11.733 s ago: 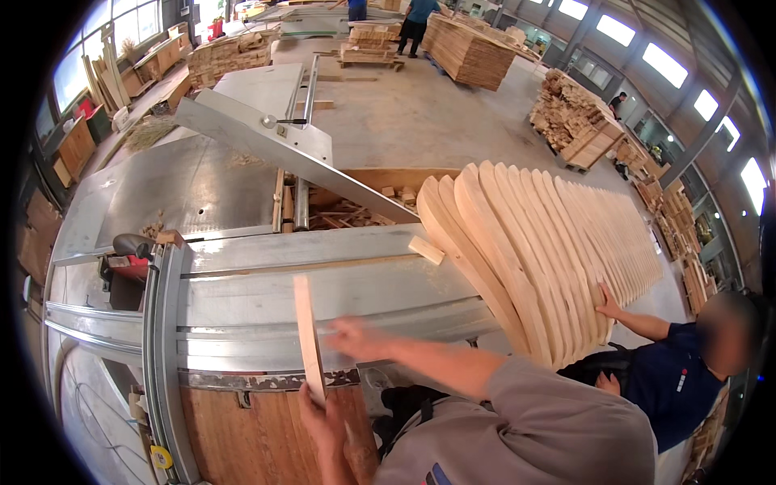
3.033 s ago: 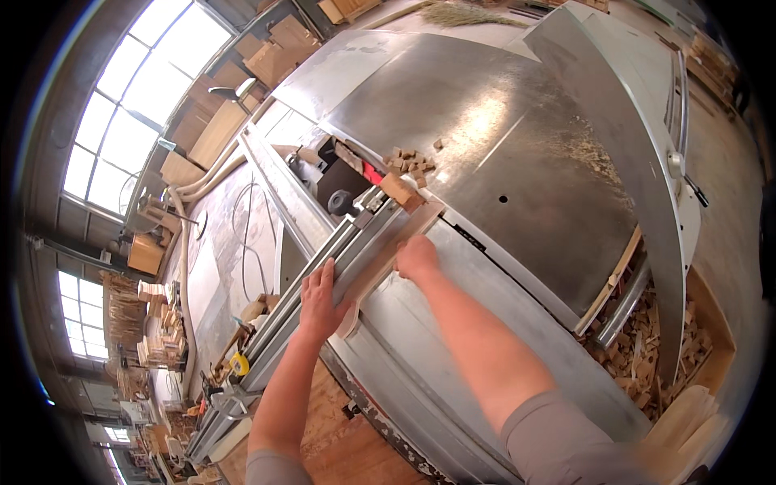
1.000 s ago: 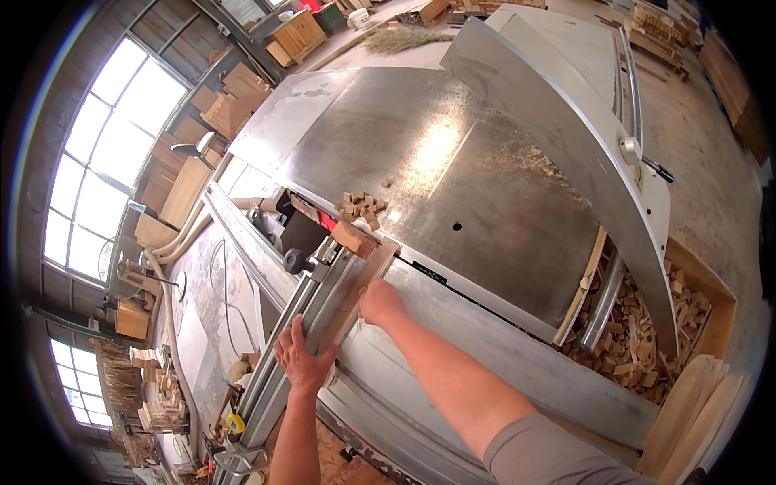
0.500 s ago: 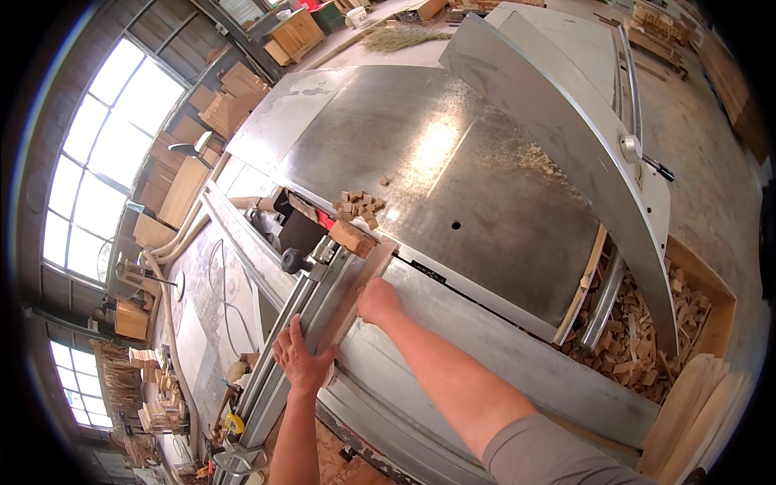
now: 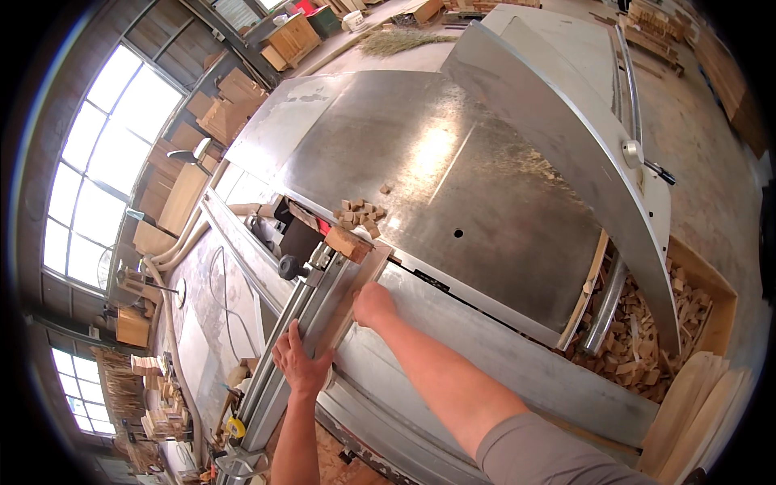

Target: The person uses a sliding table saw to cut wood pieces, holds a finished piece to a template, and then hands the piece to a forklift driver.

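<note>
A narrow wooden board (image 5: 346,293) lies along the metal fence (image 5: 314,311) of a large saw table (image 5: 509,267). Over the lower part of the board and fence rests my left hand (image 5: 302,364), its fingers stretched and thumb spread. Closer to the far end, my right hand (image 5: 374,305) is closed against the board's right edge, its fingertips hidden. A short wooden block (image 5: 349,243) sits at the fence's far end, by the board's tip. Just beyond it, several small wooden cubes (image 5: 358,214) are heaped on the steel surface.
A big curved metal guard (image 5: 558,121) rises over the right of the table. Below it, a wooden bin (image 5: 715,311) holds many offcuts (image 5: 630,347). A black knob (image 5: 289,267) sticks out left of the fence. Flat boards (image 5: 687,412) stand at the lower right.
The view has shifted slightly. My right hand and the board's far end appear a little farther left and lower; my left hand keeps nearly the same place.
</note>
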The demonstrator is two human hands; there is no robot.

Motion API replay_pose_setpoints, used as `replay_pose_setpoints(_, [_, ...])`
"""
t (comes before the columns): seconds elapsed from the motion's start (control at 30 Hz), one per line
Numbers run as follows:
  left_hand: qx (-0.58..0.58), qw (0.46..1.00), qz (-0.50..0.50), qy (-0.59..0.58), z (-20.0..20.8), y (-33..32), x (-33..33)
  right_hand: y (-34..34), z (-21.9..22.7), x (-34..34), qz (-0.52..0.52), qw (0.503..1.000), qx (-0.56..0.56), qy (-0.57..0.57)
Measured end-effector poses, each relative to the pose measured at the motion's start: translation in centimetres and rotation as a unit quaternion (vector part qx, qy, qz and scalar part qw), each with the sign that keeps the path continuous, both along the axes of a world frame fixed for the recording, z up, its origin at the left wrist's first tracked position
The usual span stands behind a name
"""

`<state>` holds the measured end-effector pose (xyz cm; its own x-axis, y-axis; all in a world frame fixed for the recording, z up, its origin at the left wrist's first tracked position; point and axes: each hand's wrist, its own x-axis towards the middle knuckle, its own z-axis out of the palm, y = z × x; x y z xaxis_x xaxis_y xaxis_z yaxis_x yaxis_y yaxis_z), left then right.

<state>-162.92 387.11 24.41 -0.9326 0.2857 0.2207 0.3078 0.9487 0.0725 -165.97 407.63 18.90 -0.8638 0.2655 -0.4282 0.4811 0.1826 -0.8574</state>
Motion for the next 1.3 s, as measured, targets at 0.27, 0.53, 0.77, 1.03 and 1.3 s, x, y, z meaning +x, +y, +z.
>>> replay_pose_setpoints(0.27, [0.003,1.000,-0.001,-0.004,-0.4,-0.7,-1.0,-0.5,-0.2,-0.8,0.009,0.999,0.046,0.016])
replay_pose_setpoints(0.53, [0.004,1.000,-0.008,0.006,-0.6,-0.9,-1.7,-1.0,-0.9,-1.2,-0.032,0.997,0.050,0.051])
replay_pose_setpoints(0.77, [0.006,1.000,0.002,-0.003,-0.4,-0.6,-1.6,-0.5,0.1,-1.2,0.002,0.999,0.041,0.015])
replay_pose_setpoints(1.03, [0.008,1.000,0.002,-0.001,-0.9,-0.8,-1.6,-0.6,0.0,-1.3,-0.002,1.000,0.029,0.005])
replay_pose_setpoints(1.3, [0.017,1.000,-0.002,-0.011,-1.0,-0.9,-2.5,-1.2,-2.8,-3.1,-0.027,0.998,0.057,0.023])
